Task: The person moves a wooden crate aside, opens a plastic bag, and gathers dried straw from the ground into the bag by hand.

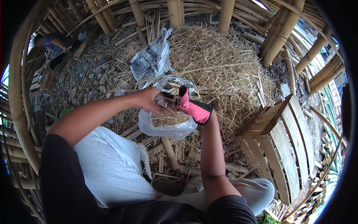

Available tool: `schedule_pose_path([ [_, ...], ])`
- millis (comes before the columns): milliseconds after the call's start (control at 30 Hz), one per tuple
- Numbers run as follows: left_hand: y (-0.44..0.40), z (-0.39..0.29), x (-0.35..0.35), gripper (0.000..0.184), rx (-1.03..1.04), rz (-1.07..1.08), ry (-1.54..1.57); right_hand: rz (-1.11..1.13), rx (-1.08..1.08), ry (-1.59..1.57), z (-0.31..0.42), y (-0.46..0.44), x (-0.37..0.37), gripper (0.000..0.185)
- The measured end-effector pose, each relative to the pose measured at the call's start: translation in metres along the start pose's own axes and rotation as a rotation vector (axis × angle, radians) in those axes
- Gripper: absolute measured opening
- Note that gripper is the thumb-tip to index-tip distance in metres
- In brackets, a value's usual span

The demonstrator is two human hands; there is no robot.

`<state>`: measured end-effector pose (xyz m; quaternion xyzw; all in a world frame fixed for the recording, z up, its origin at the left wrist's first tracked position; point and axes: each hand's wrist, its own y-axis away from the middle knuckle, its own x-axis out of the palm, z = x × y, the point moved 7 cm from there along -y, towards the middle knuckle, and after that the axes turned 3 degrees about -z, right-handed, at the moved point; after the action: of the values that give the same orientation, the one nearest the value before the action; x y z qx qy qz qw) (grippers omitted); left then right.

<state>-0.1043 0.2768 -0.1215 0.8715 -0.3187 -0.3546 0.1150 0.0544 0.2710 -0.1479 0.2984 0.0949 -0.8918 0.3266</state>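
Note:
My left hand (150, 100) is bare and reaches in from the left, with its fingers curled together above a clear plastic bag (164, 130). My right hand (192, 110), in a pink and black glove, meets it there with its fingers bent inward. Whatever lies between the fingers of both hands is too small and too covered to name. The bag lies with its mouth spread, and dry straw shows inside it. Just beyond my hands, crumpled newspaper (153, 56) rests on the straw.
Dry straw (212, 48) covers the ground ahead. A wooden slatted crate (281, 145) stands at the right. Bamboo posts (281, 33) ring the area. Stones (87, 74) lie to the left, where another person (54, 44) sits. Cut bamboo (169, 153) lies near my legs.

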Motion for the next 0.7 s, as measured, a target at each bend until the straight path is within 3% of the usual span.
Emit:
schedule_pose_path([
  [133, -0.01, 0.008, -0.001, 0.043, 0.099, -0.162, -0.226, -0.025, 0.014, -0.033, -0.005, -0.004, 0.006, 0.085],
  [433, -0.027, 0.062, -0.003, 0.028, -0.222, -0.107, -0.313, -0.058, 0.039, -0.215, -0.011, 0.013, -0.025, 0.087],
  [700, -0.018, 0.07, -0.006, 0.019, -0.213, -0.126, -0.244, -0.186, 0.019, -0.814, -0.055, 0.056, -0.088, 0.088],
])
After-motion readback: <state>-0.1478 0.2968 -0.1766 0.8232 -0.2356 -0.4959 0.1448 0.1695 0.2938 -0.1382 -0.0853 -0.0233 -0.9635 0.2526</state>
